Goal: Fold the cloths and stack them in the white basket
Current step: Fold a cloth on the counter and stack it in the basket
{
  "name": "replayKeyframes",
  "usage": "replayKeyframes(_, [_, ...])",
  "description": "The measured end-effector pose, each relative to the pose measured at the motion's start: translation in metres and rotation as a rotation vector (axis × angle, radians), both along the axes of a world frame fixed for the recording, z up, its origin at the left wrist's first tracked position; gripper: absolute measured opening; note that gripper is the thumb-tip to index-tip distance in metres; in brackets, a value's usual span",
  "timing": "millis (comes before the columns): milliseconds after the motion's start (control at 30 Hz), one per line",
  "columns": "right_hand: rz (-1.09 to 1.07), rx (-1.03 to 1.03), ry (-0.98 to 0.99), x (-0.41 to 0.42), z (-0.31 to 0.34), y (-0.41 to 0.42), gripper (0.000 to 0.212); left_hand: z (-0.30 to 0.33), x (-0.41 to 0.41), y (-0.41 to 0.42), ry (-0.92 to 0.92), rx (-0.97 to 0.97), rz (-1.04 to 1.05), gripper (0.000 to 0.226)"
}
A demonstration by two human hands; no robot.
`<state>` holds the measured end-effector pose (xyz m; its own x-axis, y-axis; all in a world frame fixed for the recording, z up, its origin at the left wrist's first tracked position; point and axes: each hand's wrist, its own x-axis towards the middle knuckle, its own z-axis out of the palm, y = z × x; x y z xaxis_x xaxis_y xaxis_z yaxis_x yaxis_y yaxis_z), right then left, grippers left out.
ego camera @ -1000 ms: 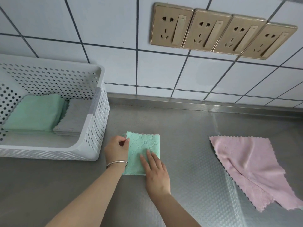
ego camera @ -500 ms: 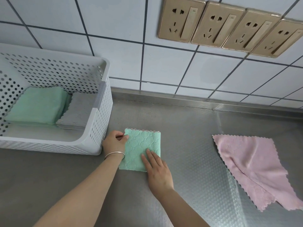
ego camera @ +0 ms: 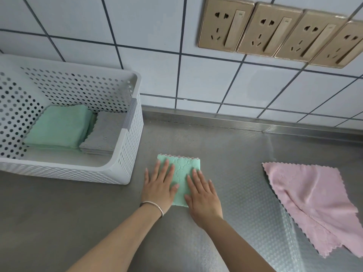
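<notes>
- Left hand lies flat, palm down, fingers spread and straight, on the left part of a folded green cloth; it grips nothing. Thin silver bangle sits on that wrist.
- Right hand likewise flat and open, fingers extended, pressing the right part of the same cloth; its little finger side reaches past the cloth's right edge onto the counter.
- Both forearms enter from the bottom edge and converge on the cloth; they are bare.
- Folded green cloth rests on the steel counter, a compact rectangle with a scalloped far edge and a woven pattern showing between the two hands. It sits just right of the basket's near right corner, apart from it.
- Pink cloth lies on the counter well to the right, loosely laid, with one part doubled over along a diagonal crease; scalloped edges all round. Its lower right corner runs off the picture.
- Counter surface under the pink cloth and the right forearm shows a dimpled, embossed texture; left part looks plain and dull.
- White basket, perforated walls, stands on the counter at left, touching or just short of the wall; cannot tell which.
- Inside it: a stack of folded green cloths on the left, a stack of folded grey cloths just beside it on the right, edges touching.
- Tiled wall behind, pale tiles with dark grout.
- Four gold-coloured sockets with switches in a row, upper right of the wall.
</notes>
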<state>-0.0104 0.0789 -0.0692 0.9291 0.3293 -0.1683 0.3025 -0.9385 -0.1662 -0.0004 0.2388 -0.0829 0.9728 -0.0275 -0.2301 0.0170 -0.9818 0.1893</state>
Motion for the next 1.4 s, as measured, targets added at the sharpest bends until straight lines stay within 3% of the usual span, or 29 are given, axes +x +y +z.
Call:
replayKeyframes(200, [-0.011,-0.056,0.109,0.004,-0.004,-0.002,0.069,-0.005,0.004,0.002,0.149,-0.004,-0.027,0.078])
replayKeyframes(267, [-0.025,0.029,0.216,0.006,0.002,0.0,0.068,0.004,0.006,0.003,0.162,-0.076,0.032,0.075])
replayKeyframes(400, [-0.362,0.4,0.146,0.004,0.017,0.007,0.059,0.017,0.001,-0.001,-0.125,-0.407,0.622,0.055])
replayKeyframes(500, [-0.71,0.636,0.277,-0.001,0.025,0.009,0.047,0.022,-0.005,-0.006,0.017,-0.34,0.879,0.048])
replayKeyframes(633, [-0.845,0.702,0.515,-0.007,0.029,0.001,0.03,0.028,-0.012,-0.012,0.186,-0.265,0.876,0.035])
replayKeyframes(733, [-0.835,0.681,0.595,-0.015,0.03,-0.012,0.019,0.038,-0.027,-0.021,0.216,-0.416,0.877,0.024])
replayKeyframes(800, [-0.813,0.73,0.549,-0.023,0.033,-0.022,0.019,0.05,-0.039,-0.033,0.206,-0.544,0.906,0.014])
replayKeyframes(933, [-0.771,0.924,0.312,-0.031,0.064,-0.035,0.023,0.094,-0.047,-0.053,-0.015,-0.65,0.82,0.017])
replayKeyframes(1100, [-0.702,1.173,0.063,-0.025,0.132,-0.013,0.022,0.168,-0.042,-0.046,-0.532,-0.794,0.601,0.032])
replayKeyframes(1233, [-0.573,1.292,-0.042,-0.006,0.186,0.031,0.021,0.216,-0.033,-0.004,-0.865,-0.91,0.456,0.022])
replayKeyframes(1400, [-0.43,1.269,-0.018,0.019,0.227,0.123,0.027,0.253,-0.015,0.104,-0.922,-0.71,0.415,0.009])
